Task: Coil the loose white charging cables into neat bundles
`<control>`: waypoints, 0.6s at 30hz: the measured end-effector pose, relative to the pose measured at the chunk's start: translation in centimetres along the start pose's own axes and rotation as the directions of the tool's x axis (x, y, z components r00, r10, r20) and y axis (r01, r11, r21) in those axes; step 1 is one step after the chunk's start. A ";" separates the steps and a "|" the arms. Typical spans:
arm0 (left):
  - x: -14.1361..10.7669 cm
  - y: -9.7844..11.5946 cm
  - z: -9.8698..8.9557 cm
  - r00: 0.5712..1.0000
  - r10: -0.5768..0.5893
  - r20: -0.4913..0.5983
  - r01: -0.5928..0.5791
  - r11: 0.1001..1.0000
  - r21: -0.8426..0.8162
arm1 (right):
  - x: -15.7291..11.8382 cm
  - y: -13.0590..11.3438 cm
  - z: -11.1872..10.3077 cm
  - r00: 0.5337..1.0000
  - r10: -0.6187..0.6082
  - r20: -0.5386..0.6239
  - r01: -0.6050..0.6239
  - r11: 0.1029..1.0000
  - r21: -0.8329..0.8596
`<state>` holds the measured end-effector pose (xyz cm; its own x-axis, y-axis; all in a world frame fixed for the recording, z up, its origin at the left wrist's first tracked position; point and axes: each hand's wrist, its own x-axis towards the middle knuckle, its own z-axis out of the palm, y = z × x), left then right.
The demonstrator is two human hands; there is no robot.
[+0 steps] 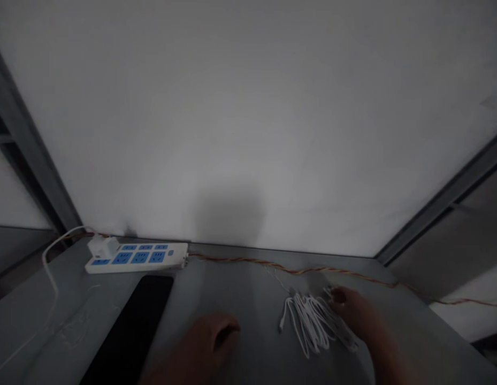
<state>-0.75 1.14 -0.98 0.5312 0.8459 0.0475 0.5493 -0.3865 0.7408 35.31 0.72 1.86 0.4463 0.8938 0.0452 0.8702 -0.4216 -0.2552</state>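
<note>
A bundle of thin white cables, folded into loops, lies on the grey shelf top. At the bundle's right side, my right hand has its thumb and fingers pinched on the cable ends. My left hand is loosely curled at the lower middle, apart from the bundle, and nothing shows in its fingers. To its left lies a long flat black object, perhaps a phone or tablet. The picture is dim, and the exact grip of my right fingers is hard to see.
Near the back stands a white power strip with blue sockets and a white charger plugged in. A twisted red-and-yellow wire runs right from it. The white cord trails left. Behind rises a pale wall between metal posts.
</note>
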 end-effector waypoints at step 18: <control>0.0 0.4 -0.1 0.999 0.002 0.032 -0.003 0.999 0.036 | -4.9 -8.3 0.0 0.933 -0.264 0.244 0.291 0.953 -0.080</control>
<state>-0.66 1.03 -0.62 0.5525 0.8331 0.0277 0.5705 -0.4021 0.7162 25.88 -0.20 3.75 0.1352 0.9827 -0.1264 0.9762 -0.1539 -0.1528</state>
